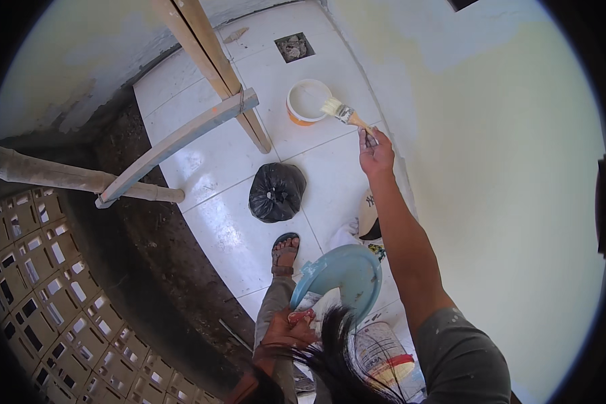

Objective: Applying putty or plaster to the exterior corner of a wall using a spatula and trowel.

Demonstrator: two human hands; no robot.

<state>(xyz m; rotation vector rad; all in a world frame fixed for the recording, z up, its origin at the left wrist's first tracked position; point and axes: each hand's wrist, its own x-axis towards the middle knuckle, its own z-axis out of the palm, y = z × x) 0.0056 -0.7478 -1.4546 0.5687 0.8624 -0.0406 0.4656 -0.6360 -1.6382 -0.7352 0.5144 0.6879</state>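
My right hand [377, 151] is closed around the wooden handle of a paintbrush [345, 113], arm stretched forward along the wall. The pale, paint-coated bristles are at the right rim of a white tub [295, 116] with an orange band, which holds whitish liquid. My left hand [291, 331] is low in the view, closed at the edge of a round light-blue lid [360, 269]. A red piece like a tool handle [301, 315] shows at its fingers, with a white patch beside it; I cannot make out its kind. Dark hair strands partly cover this area.
A tied black plastic bag [277, 193] sits on the white tiles ahead of my sandalled foot [285, 252]. A cap [368, 217] and a paint bucket [382, 350] lie near the right wall. Wooden and bamboo poles [175, 124] cross at left, above a dirt strip.
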